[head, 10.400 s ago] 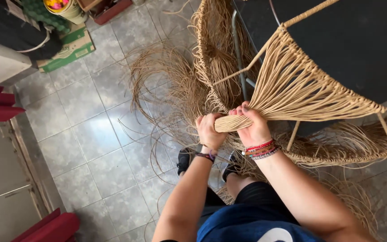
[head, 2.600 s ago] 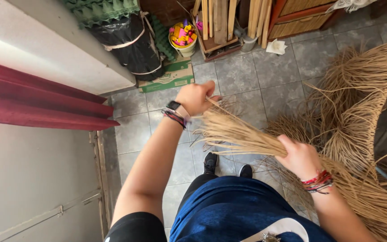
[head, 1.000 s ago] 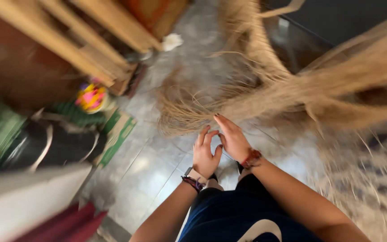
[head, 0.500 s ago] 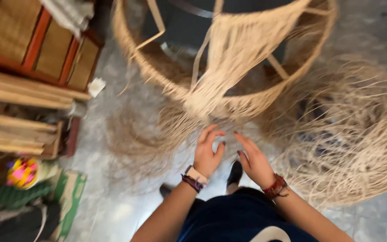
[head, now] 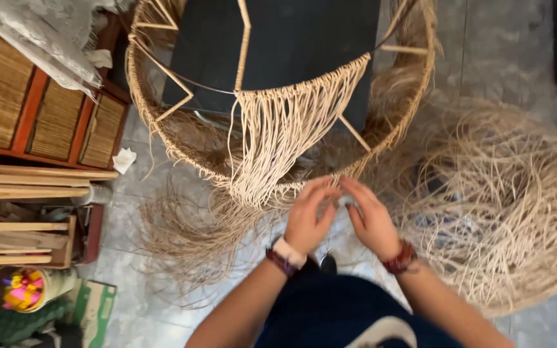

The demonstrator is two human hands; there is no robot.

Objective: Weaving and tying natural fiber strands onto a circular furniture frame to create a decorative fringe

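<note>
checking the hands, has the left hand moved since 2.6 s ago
Yes. The left hand was stretched out toward the floor clutter; it now sits by the right hand at the round woven frame's lower rim.

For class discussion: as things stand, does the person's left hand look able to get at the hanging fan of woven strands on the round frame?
Probably yes. The left hand is raised just beside the lower ends of the woven strands, and nothing lies between them.

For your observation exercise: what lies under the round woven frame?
Under the frame, loose fibre strands spread over the tiled floor. A dark panel shows through the ring. Hanging cords cover the rest.
</note>
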